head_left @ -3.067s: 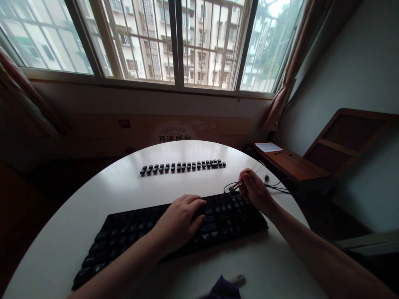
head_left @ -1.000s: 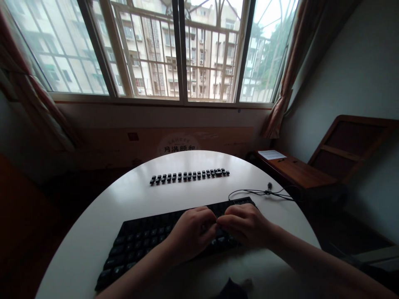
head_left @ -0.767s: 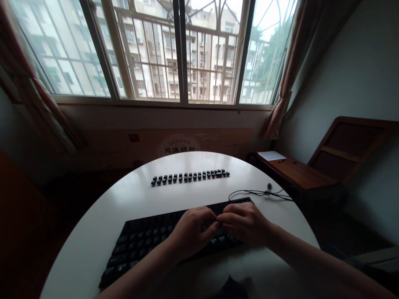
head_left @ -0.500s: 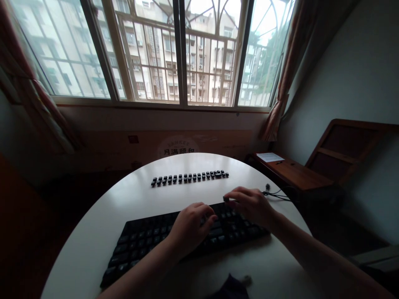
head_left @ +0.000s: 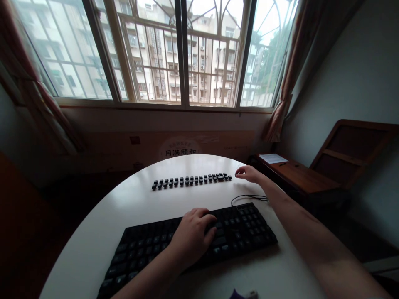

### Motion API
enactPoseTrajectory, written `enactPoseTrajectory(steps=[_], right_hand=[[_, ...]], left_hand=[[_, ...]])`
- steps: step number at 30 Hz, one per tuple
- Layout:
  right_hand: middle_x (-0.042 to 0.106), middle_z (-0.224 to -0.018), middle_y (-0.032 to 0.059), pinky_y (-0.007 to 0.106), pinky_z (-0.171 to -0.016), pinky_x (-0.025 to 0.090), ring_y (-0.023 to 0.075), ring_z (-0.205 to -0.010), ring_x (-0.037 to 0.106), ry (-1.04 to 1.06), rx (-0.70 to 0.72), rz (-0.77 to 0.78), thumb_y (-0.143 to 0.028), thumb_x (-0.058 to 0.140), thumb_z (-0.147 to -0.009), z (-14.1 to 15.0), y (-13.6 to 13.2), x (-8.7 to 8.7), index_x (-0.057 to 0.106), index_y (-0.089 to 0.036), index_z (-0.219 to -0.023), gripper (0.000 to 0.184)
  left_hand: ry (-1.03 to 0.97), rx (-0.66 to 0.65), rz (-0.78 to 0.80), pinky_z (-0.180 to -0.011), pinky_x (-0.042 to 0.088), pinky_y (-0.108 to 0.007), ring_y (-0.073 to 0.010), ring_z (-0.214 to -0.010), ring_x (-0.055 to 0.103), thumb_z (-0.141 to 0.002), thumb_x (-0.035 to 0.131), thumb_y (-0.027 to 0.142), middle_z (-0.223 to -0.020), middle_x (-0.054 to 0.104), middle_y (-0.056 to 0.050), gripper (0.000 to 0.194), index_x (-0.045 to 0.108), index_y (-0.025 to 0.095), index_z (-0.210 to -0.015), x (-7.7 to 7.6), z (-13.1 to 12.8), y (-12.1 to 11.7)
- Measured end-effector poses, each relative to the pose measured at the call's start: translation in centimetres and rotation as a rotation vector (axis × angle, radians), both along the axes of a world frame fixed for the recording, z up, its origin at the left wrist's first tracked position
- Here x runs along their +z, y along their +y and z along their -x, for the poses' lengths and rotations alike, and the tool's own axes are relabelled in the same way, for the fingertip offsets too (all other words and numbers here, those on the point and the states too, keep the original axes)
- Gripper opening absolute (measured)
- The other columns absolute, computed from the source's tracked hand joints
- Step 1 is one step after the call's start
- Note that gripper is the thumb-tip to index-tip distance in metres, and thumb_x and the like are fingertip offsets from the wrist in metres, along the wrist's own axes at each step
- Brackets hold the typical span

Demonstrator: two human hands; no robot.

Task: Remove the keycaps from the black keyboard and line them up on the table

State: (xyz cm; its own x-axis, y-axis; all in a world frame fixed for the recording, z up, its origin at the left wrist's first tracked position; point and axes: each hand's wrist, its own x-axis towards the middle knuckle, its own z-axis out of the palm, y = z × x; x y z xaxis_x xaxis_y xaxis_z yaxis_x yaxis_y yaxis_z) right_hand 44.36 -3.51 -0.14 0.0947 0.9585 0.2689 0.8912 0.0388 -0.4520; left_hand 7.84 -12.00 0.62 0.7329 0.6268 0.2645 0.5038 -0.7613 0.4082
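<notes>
– Where is the left hand (head_left: 195, 236) resting?
– On the keyboard (head_left: 240, 226), at 6 o'clock from the keys (head_left: 191, 182). Maybe it's stopping the keyboard from sliding. Its fingers are curving loosely, with a gap by the thumb, and gripping nothing I can see.
– And the right hand (head_left: 247, 172)?
– It's hanging at 3 o'clock from the keys, just beside the last one. Its fingertips are nearly meeting, but I can't tell if they're pinching something.
– Why are the keys sitting in two lines on the table (head_left: 137, 211)?
– Probably so nobody is mixing them up.
</notes>
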Motion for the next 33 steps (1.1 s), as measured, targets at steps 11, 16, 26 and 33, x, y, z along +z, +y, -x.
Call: enactPoseTrajectory(steps=[11, 16, 26, 33], right_hand=[[0.074, -0.104, 0.0064, 0.027, -0.086, 0.047, 0.0211, -0.096, 0.067, -0.114, -0.061, 0.006, -0.029, 0.061, -0.086, -0.6, 0.9, -3.2, 0.073, -0.021, -0.111, 0.029], [0.074, -0.106, 0.0062, 0.028, -0.089, 0.047, 0.0223, -0.099, 0.066, -0.144, -0.097, 0.019, -0.029, 0.062, -0.085, -0.7, 0.7, -3.1, 0.074, -0.021, -0.109, 0.028], [0.074, -0.107, 0.0049, 0.027, -0.087, 0.047, 0.0216, -0.098, 0.066, -0.174, -0.105, 0.048, -0.029, 0.062, -0.086, 0.4, 0.6, -2.5, 0.074, -0.024, -0.108, 0.025], [0.072, -0.111, 0.0066, 0.028, -0.092, 0.045, 0.0218, -0.103, 0.065, -0.194, -0.131, 0.053, -0.029, 0.062, -0.087, 0.7, 0.6, -2.5, 0.067, -0.021, -0.122, 0.037]], left_hand=[[0.028, 0.002, 0.014, -0.101, 0.044, -0.047, -0.0281, -0.112, 0.057, -0.085, 0.059, 0.027, -0.123, 0.063, -0.008, 0.025, 0.07, 0.026, -0.108, 0.0, -0.2, 0.3], [0.029, -0.004, 0.01, -0.099, 0.045, -0.047, -0.028, -0.11, 0.058, -0.084, 0.059, 0.026, -0.122, 0.064, -0.007, 0.025, 0.069, 0.027, -0.107, 0.2, -0.3, 0.2], [0.058, -0.009, -0.003, -0.098, 0.046, -0.047, -0.0277, -0.11, 0.058, -0.086, 0.056, 0.027, -0.122, 0.064, -0.008, 0.026, 0.069, 0.025, -0.109, 0.5, -0.3, 0.1], [0.062, -0.008, -0.002, -0.1, 0.045, -0.047, -0.0273, -0.111, 0.058, -0.087, 0.056, 0.027, -0.123, 0.063, -0.007, 0.026, 0.068, 0.025, -0.11, 0.3, -0.3, 0.2]])
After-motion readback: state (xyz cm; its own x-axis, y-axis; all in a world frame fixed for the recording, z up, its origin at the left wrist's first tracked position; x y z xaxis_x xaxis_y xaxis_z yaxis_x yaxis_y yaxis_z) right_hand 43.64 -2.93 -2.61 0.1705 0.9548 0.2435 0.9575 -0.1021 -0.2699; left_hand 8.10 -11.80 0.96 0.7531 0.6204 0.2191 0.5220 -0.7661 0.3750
